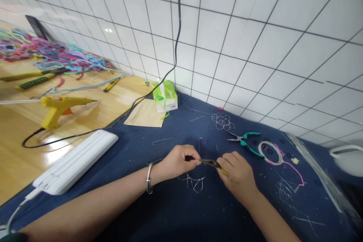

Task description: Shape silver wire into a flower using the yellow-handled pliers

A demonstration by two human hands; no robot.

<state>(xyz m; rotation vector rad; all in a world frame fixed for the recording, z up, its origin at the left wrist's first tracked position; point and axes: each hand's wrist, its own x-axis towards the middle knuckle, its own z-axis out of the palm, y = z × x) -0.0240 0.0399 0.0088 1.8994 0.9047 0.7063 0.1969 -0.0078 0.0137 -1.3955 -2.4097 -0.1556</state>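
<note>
My right hand (236, 176) is wrapped round the yellow handle of dark-jawed pliers (210, 162), whose jaws point left. Thumb and fingers of my left hand (181, 160) pinch a thin wire at the tip of those jaws; the exact grip point is too small to make out. Below the fingers hangs a piece of silver wire bent into several petal-like loops (195, 183). A silver bangle (149, 178) circles my left wrist. Beyond my right hand, teal-handled needle-nose pliers (245, 140) lie open on the dark blue cloth (170, 211).
A looped wire flower (222, 121) lies near the tiled wall. At right are a white ring (271, 152), pink cord and wire offcuts (286, 190). Leftward stand a tissue pack (165, 96), a white power strip (76, 160), a yellow glue gun (61, 107) and colourful pipe cleaners (53, 55).
</note>
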